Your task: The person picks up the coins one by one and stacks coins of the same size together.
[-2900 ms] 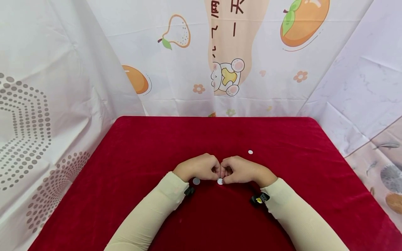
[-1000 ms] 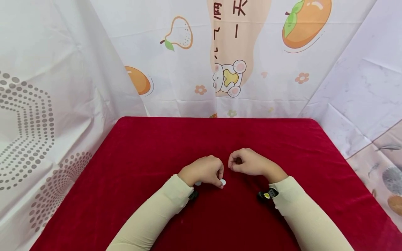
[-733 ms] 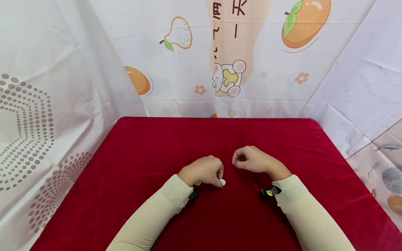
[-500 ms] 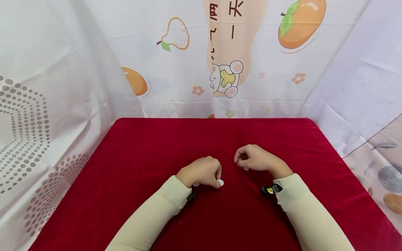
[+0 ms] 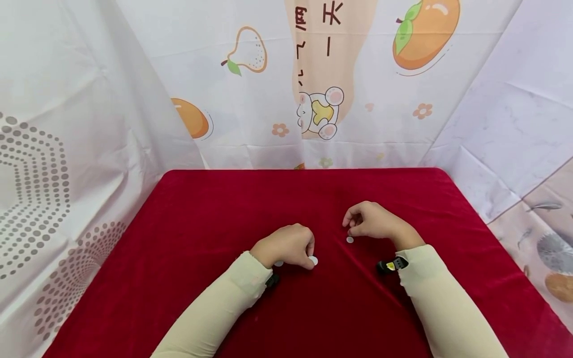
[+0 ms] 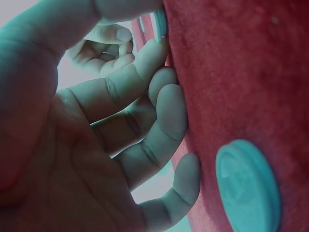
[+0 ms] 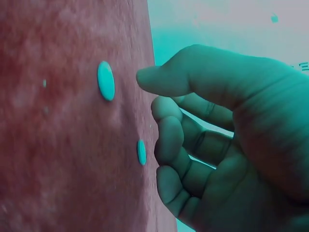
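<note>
- A white curtain [image 5: 201, 30] is hanging behind the red-covered table [image 5: 215, 199], showing printed fruit [image 5: 426, 42].
- A grey-dotted curtain [image 5: 94, 99] is hanging at left.
- A marble-patterned sheet [image 5: 501, 114] is hanging at right.

Bright, diffuse light fills the head view, though the red velvet-covered table [image 5: 233, 204] darkens toward its near edge. Both wrist views carry a teal cast; the bare left hand [image 6: 77, 130] looks dim against washed-out glare.

Cream slvs [image 5: 215, 304], blk wrist straps [image 5: 401, 263]
</note>
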